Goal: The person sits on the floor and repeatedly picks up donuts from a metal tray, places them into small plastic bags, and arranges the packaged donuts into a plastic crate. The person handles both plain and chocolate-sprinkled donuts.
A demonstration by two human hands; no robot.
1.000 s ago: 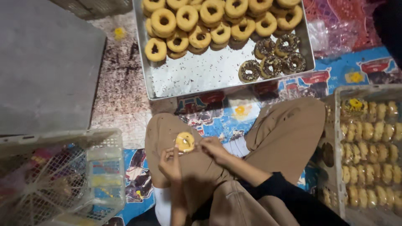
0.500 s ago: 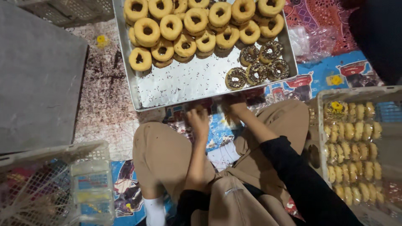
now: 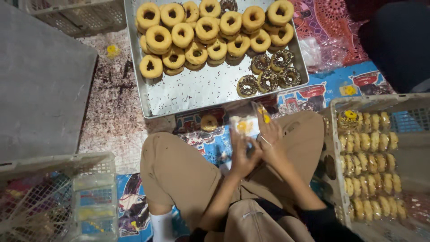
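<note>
Right now both hands meet just below the tray (image 3: 179, 96), above the lap. The left hand (image 3: 244, 154) is closed on the lower part of a clear bag (image 3: 245, 125) with a yellow patch on it, fingers curled around its edge. The right hand (image 3: 271, 139) pinches the bag's upper right side, with a strip of the plastic standing up between its fingers. The 2 hands touch each other at the bag. Whether anything is inside the bag is hard to tell; only the yellow patch shows through.

A single plain donut (image 3: 209, 122) lies on the patterned mat (image 3: 313, 96) just left of the bag, near the tray's front rim and apart from both hands.

Inside the metal tray, plain donuts (image 3: 197, 33) are heaped along the far side, while 5 chocolate-sprinkled donuts (image 3: 268, 74) sit in a cluster at the right front. The tray's near left part is bare metal dusted with sprinkles.

To the right a white crate (image 3: 333, 134) holds rows of bagged donuts (image 3: 367, 166). At lower left stands another mesh crate (image 3: 58, 197). A grey slab (image 3: 40, 76) lies at left, and the person's tan trousers (image 3: 179, 175) fill the lower middle.
</note>
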